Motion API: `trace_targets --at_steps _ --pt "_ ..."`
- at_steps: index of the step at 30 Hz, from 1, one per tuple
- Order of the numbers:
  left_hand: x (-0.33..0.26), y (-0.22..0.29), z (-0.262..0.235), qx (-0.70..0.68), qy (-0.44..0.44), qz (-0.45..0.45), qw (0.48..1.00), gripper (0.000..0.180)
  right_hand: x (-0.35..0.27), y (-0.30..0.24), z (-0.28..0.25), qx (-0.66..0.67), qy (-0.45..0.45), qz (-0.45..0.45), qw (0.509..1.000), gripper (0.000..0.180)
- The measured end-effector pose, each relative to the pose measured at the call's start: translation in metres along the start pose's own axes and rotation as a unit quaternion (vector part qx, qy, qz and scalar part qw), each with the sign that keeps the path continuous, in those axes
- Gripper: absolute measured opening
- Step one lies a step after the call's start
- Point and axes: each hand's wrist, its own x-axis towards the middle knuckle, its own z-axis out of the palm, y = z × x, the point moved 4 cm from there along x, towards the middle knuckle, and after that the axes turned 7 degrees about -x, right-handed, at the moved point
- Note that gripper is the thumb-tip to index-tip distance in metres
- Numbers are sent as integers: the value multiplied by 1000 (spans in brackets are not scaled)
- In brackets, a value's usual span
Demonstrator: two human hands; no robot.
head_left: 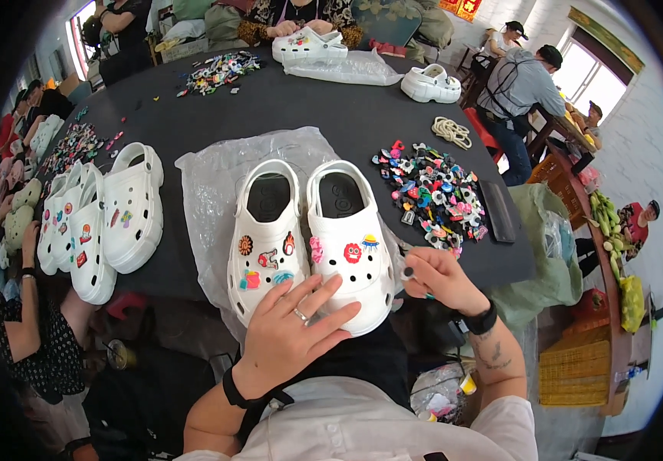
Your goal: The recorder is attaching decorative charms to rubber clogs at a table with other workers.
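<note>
Two white clogs (347, 230) stand side by side in front of me on a crumpled clear plastic bag (205, 192), heels pointing away. Colourful shoe charms, among them a red smiling one (352, 253), sit in holes on both uppers. My left hand (285, 338) lies with spread fingers across the toes of both clogs, gripping nothing. To the right of the right clog, my right hand (443, 280) pinches a small shoe charm (409, 272); its round black back shows, while its front is mostly hidden by my fingers.
A pile of loose charms (431, 192) lies right of the clogs, beside a dark flat tray (497, 211) and a coiled cord (451, 132). More decorated white clogs (133, 207) stand at left. Across the dark table (285, 107), a person handles another clog (310, 46).
</note>
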Motion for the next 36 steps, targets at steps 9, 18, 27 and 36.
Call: trace_targets --at_steps 9,18,27,36 --pt "0 2 -1 -4 10 7 1000 43 3 -25 -117 -732 265 -45 625 33" --pt "-25 -49 -48 -146 199 -237 940 29 5 2 -132 -755 247 7 607 38" --pt "-21 -84 -37 -132 63 -328 933 52 -11 -24 -20 -607 176 -47 773 18" --pt "-17 -73 -24 30 -31 -206 978 31 -3 -40 122 -542 10 -329 773 58"
